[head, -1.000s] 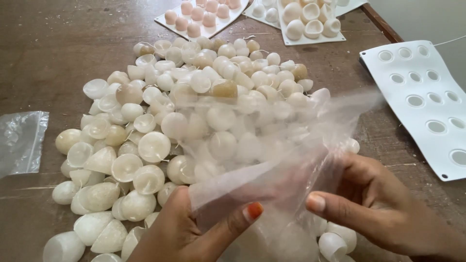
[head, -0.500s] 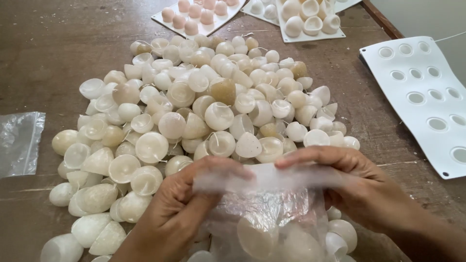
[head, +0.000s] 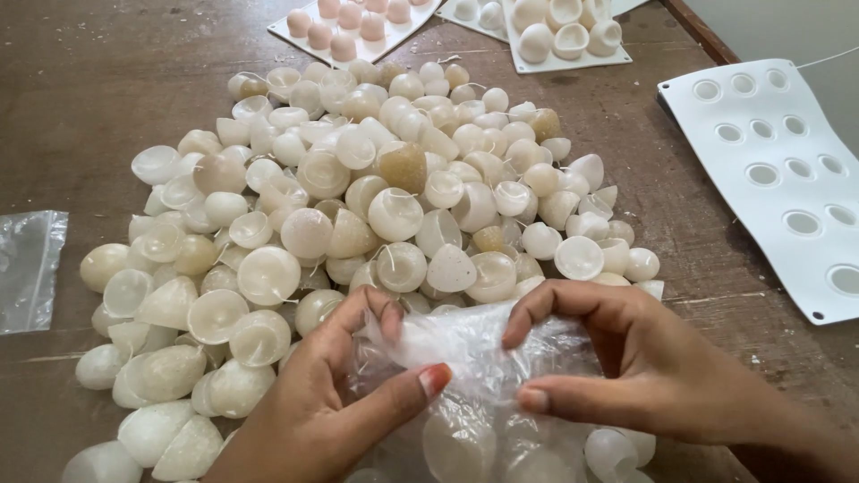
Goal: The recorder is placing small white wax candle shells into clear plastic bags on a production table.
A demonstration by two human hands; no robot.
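**Two hands pinching a clear bag at the near edge of a heap of wax domes**

Nearest the camera, the left hand (head: 331,407) and right hand (head: 644,367) each hold a closed grip on the top of one crumpled clear bag (head: 474,353), thumb against fingers. The bag sits between the hands at the near edge of the surface (head: 107,72). Its lower part runs off the bottom of the frame; pale rounded shapes show through the film, too blurred to count. Both wrists are cut off by the frame.

Behind the bag lies the heap (head: 376,206) of whitish and cream domes, some with thin wicks; they overlap too much to count, well over a hundred. A few are amber-tinged.

At the left edge lies a second clear bag (head: 31,268), flat and partly cut off. At the right lies one white mould (head: 778,170) with round holes, its far side out of frame. Farthest away are three white trays, all cropped: one of pinkish pieces (head: 344,27) and two of white pieces (head: 564,31).
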